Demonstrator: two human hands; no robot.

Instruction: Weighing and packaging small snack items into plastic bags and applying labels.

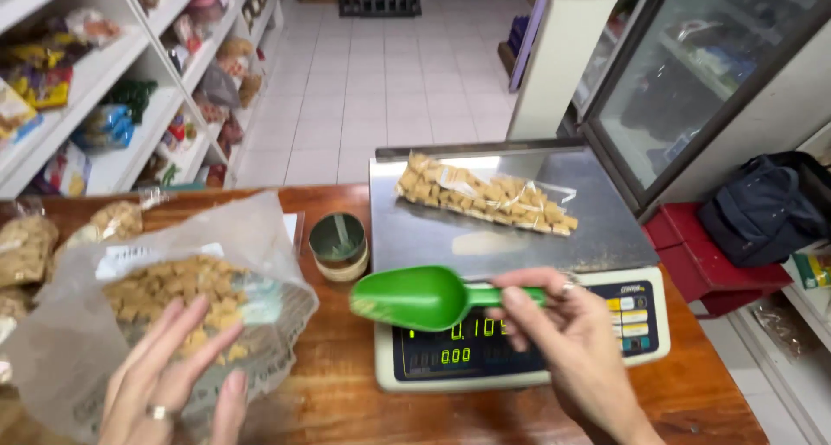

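scale (606, 237) on counter | big bag (173, 315) left of scale, left hand (164, 380) flat on it, grasp unclear | small bag (485, 194) on scale pan | right hand (571, 332) clenched on green scoop (415, 298) over scale's front | tape roll (338, 246) beside scale

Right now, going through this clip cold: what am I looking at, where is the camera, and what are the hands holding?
The one picture comes from a camera worn on a person's head, looking down at a wooden shop counter. There is no machine arm, only two bare hands. The right hand holds a green plastic scoop by its handle, above the front of an electronic scale. A small clear bag of tan square snacks lies on the scale's metal plate. The left hand rests on a large clear bag of the same snacks. A roll of tape sits between them.
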